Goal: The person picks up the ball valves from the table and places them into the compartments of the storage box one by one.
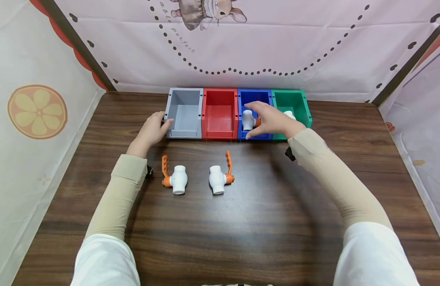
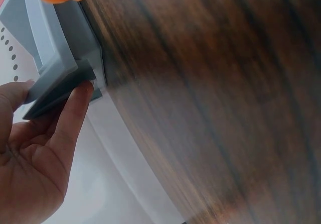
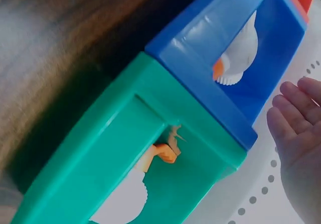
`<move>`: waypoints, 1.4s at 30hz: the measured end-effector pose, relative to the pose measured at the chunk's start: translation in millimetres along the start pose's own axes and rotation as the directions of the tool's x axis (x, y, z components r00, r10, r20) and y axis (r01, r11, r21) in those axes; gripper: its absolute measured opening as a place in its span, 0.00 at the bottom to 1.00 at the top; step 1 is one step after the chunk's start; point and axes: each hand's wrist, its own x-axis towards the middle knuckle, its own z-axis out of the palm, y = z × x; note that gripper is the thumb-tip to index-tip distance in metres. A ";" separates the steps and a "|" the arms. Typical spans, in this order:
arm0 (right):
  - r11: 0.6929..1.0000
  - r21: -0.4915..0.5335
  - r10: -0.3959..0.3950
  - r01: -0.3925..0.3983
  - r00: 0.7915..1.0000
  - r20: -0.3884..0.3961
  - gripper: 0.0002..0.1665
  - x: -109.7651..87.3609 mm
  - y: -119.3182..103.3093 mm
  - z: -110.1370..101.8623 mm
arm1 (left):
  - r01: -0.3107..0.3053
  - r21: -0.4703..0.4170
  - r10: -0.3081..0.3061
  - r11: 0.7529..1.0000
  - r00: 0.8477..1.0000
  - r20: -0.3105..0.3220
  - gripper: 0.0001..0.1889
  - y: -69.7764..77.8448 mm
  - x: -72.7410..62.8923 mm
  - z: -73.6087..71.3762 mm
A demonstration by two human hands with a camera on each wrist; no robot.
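My left hand (image 1: 151,130) holds the left side wall of the grey bin (image 1: 185,115). In the left wrist view its thumb lies at the rim and a finger reaches under the ledge. Over the blue bin (image 1: 255,95) my right hand (image 1: 273,119) is spread, thumb and fingers well apart. Below it, a white ball valve (image 1: 247,120) with an orange handle lies inside that bin. The right wrist view shows the hand's straightened fingers (image 3: 296,103) beyond the blue rim, holding nothing. Another white valve (image 3: 123,199) sits in the green bin (image 3: 165,108), partly hidden by the front wall.
Between the grey and blue bins stands a red bin (image 1: 220,115), in one row along the table's back. Two more white ball valves, a left one (image 1: 179,180) and a right one (image 1: 217,180), lie on the wooden table (image 1: 220,238). Printed cloth (image 1: 277,47) hangs behind.
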 end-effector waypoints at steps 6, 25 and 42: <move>0.997 -0.034 -0.072 0.072 0.997 -0.020 0.59 -9.6 -4.9 6.3 | 0.002 0.009 -0.002 1.000 1.000 -0.001 0.21 0.2 0.3 0.2; 0.945 -0.144 -0.298 0.294 0.955 -0.007 0.61 -27.2 -38.1 34.0 | -0.008 0.007 0.008 1.000 1.000 -0.011 0.21 0.9 0.0 0.0; 0.899 -0.104 -0.421 0.426 0.905 0.065 0.58 -31.5 -50.1 56.2 | 0.012 0.005 -0.012 1.000 1.000 0.008 0.25 0.7 1.3 0.5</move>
